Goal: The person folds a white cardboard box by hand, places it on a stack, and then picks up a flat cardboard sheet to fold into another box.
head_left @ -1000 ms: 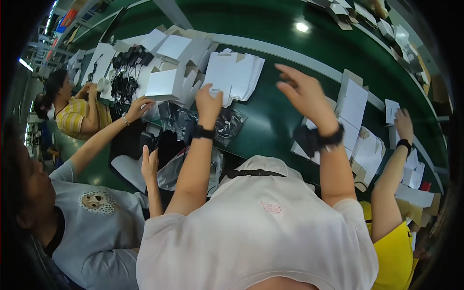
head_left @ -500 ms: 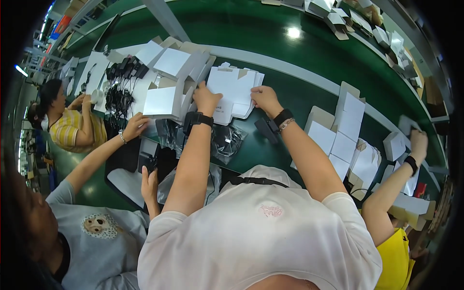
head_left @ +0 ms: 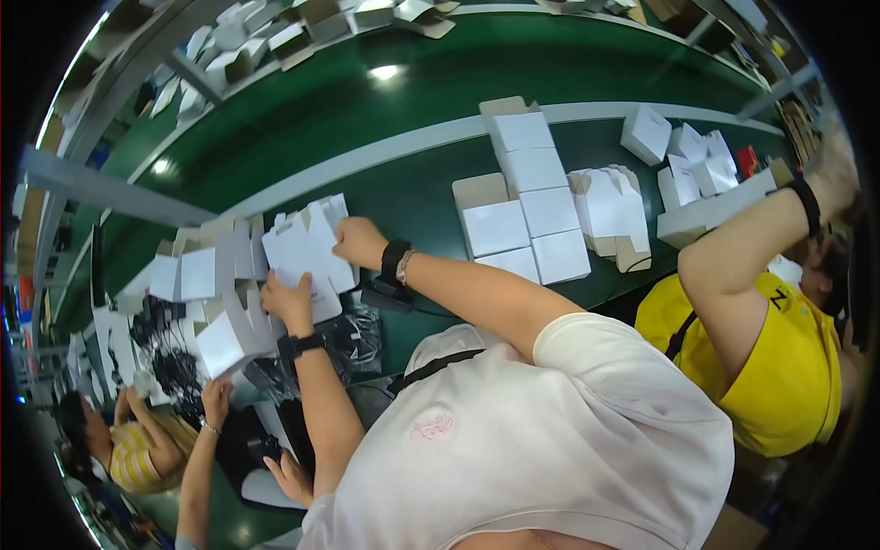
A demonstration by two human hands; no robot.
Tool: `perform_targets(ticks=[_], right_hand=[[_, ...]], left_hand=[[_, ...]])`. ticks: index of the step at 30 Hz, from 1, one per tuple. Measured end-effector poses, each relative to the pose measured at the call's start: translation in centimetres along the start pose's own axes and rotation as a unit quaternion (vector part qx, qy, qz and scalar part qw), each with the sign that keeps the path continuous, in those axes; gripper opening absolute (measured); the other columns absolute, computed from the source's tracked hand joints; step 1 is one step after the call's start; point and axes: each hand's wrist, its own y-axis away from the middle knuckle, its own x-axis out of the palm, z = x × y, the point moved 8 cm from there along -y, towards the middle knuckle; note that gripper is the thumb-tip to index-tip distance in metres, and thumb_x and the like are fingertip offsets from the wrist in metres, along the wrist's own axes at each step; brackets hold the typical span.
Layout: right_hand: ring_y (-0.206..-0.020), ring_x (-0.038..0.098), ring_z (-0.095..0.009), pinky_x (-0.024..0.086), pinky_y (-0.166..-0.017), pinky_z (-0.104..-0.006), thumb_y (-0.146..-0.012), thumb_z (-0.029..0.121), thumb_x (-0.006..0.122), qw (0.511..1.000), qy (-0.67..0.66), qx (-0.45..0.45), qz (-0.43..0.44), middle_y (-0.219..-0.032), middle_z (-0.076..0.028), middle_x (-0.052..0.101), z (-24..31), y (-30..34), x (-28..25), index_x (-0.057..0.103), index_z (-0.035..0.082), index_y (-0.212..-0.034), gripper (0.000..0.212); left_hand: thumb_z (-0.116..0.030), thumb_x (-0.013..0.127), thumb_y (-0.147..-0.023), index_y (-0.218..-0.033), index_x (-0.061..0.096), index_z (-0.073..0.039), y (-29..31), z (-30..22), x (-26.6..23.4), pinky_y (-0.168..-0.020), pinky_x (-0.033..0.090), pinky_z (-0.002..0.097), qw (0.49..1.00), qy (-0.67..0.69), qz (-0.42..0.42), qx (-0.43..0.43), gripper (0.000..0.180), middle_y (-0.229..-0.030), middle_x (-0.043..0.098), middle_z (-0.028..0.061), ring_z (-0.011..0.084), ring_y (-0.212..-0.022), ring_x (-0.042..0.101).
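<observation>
From the head camera, both hands close on a flat white carton blank (head_left: pixel 307 252) lying on the green table (head_left: pixel 412 197): the left hand (head_left: pixel 289 302) grips its lower edge with fingers curled, the right hand (head_left: pixel 357 243) pinches its right edge. The fingertips are hidden behind the card, so how tightly they press cannot be told. Folded white boxes (head_left: pixel 527 211) sit well to the right of the right fingers; black cables (head_left: pixel 170 353) lie left of the left fingers, blurred. Half a second ago the hands were further apart.
</observation>
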Motion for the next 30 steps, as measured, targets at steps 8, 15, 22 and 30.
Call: perform_targets(ticks=[8,15,22,30], right_hand=[[-0.058,0.058,-0.011,0.049,-0.051,-0.0221,-0.077,0.006,0.064,0.891,-0.397,0.145,0.169,-0.066,-0.005,0.056,9.4,4.9,-11.0,0.051,0.0,-0.079,0.014],[-0.052,0.052,-0.005,0.039,-0.045,-0.0204,-0.076,0.004,0.062,0.972,-0.224,0.069,0.01,-0.063,-0.001,0.055,10.3,10.5,-18.6,0.05,0.002,-0.081,0.013],[-0.066,0.059,-0.011,0.048,-0.061,-0.0232,-0.075,0.007,0.064,0.993,-0.086,-0.059,0.048,-0.074,-0.006,0.061,14.1,13.7,-18.7,0.058,0.0,-0.088,0.016],[-0.076,0.058,-0.018,0.049,-0.064,-0.0249,-0.079,0.017,0.064,0.978,0.098,-0.107,-0.147,-0.097,-0.01,0.058,12.8,13.2,-24.7,0.061,0.005,-0.103,0.027]], left_hand=[[-0.027,0.06,-0.085,-0.114,0.049,0.004,2.6,-5.0,-7.3,-0.083,0.042,0.0296,0.877,0.453,0.117,-0.112,0.044,-0.11,0.055,0.0142,0.0202,-0.099,0.053],[-0.019,0.064,-0.081,-0.133,0.031,-0.003,7.0,-12.0,-7.2,-0.085,0.044,0.0327,0.91,0.401,0.104,0.034,0.063,-0.117,0.048,0.0153,0.0221,-0.1,0.049],[-0.019,0.072,-0.073,-0.133,0.034,-0.005,15.6,-23.6,-11.5,-0.086,0.044,0.0316,0.713,0.535,0.421,0.168,0.072,-0.122,0.05,0.0145,0.0196,-0.105,0.052],[-0.013,0.051,-0.091,-0.111,0.052,0.003,15.6,-20.8,-11.9,-0.076,0.042,0.0224,0.739,0.617,0.263,0.069,0.026,-0.1,0.061,0.0072,0.009,-0.087,0.052]])
